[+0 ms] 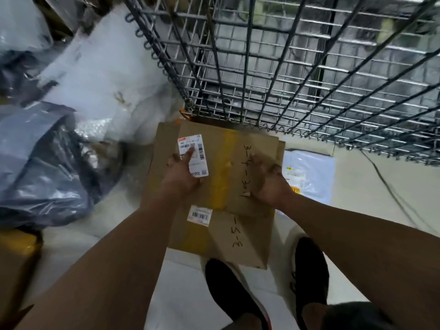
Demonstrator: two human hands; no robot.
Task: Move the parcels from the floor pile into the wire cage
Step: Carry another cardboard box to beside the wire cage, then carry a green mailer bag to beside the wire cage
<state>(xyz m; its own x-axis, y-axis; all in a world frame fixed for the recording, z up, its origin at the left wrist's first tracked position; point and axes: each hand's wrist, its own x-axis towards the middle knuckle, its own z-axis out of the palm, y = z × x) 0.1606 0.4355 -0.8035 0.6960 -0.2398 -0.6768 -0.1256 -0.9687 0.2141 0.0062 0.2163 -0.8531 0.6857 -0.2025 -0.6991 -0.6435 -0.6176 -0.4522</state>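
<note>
Two brown cardboard boxes lie stacked on the floor in front of the wire cage (262,67). The top box (228,148) has yellow tape, a white label and handwritten numbers. It lies partly over the lower box (228,241), which also carries a label and handwriting. My left hand (183,175) rests on the top box with its fingers stretched over the white label. My right hand (269,182) lies on the top near the right edge, fingers spread on the cardboard and thumb on top. The image is blurred, so I cannot tell whether any finger hooks the edge.
Grey plastic bags (47,167) and white bubble-wrapped parcels (107,67) are heaped on the left. A white mailer (309,177) lies on the floor right of the boxes, beside a cable (390,186). A taped box (16,253) sits bottom left. My shoes (238,294) stand below the boxes.
</note>
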